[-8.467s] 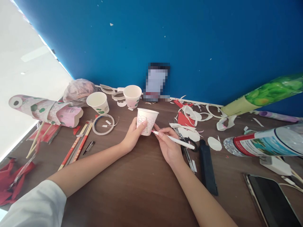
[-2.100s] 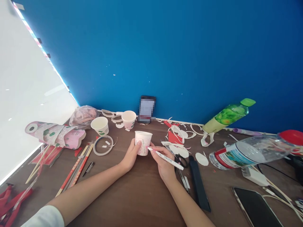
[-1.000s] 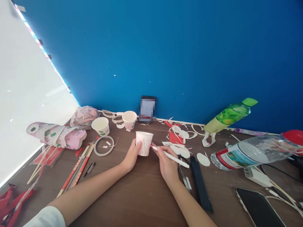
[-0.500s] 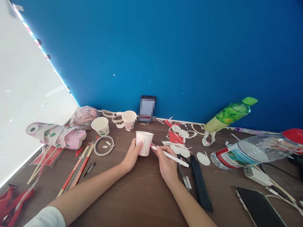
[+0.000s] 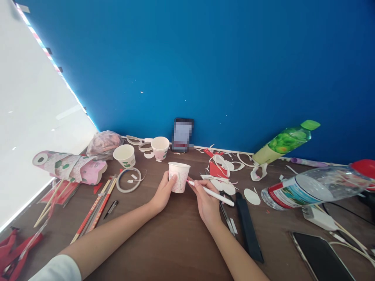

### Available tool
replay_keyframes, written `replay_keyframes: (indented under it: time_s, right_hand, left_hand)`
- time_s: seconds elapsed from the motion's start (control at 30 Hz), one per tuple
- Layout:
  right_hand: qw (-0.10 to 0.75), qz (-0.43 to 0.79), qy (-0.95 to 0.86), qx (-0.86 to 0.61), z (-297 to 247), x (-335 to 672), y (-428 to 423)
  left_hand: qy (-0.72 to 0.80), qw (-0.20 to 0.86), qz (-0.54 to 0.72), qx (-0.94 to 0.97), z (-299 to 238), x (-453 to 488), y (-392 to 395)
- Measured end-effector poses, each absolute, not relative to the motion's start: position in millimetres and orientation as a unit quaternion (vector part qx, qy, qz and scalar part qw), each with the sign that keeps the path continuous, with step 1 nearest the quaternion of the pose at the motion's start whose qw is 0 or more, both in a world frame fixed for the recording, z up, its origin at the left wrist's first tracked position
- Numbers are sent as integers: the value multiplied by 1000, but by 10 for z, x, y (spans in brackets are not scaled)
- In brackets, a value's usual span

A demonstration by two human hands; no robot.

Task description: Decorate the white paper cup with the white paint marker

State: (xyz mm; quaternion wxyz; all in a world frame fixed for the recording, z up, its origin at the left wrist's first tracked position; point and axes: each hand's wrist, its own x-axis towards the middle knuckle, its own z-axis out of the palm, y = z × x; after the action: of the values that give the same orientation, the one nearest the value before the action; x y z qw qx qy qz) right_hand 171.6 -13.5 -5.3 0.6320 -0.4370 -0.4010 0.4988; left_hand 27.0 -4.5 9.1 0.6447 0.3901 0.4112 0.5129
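Observation:
A white paper cup [image 5: 181, 180] with a pale pink print is held upright just above or on the table by my left hand [image 5: 163, 192], thumb across its front. In my right hand [image 5: 207, 205] is a white marker [image 5: 218, 196], its pink tip at the cup's right side. I cannot tell whether the tip touches the cup. Two more paper cups stand behind to the left: one with green leaves [image 5: 124, 155] and one with a pink print [image 5: 160, 147]. A roll of tape [image 5: 117, 183] lies in front of them.
Cut paper scraps [image 5: 222, 187] and scissors [image 5: 227, 220] lie to the right, beside a dark folded strip [image 5: 249, 230]. Farther right are a leaning green bottle [image 5: 284, 144], a large clear bottle [image 5: 310, 189] and a phone [image 5: 324, 253]. Chopsticks [image 5: 95, 208] and a pen [image 5: 110, 209] lie left.
Almost nothing differs. My hands keep the cup and marker in the same position, and the view has shifted very slightly.

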Motion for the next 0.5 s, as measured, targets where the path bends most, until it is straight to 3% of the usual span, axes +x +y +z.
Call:
replay_keyframes:
  time_s: [0.5]
  right_hand:
    - [648, 540, -337, -418, 36, 1680, -146]
  left_hand:
    - [415, 641, 508, 398, 107, 279, -55]
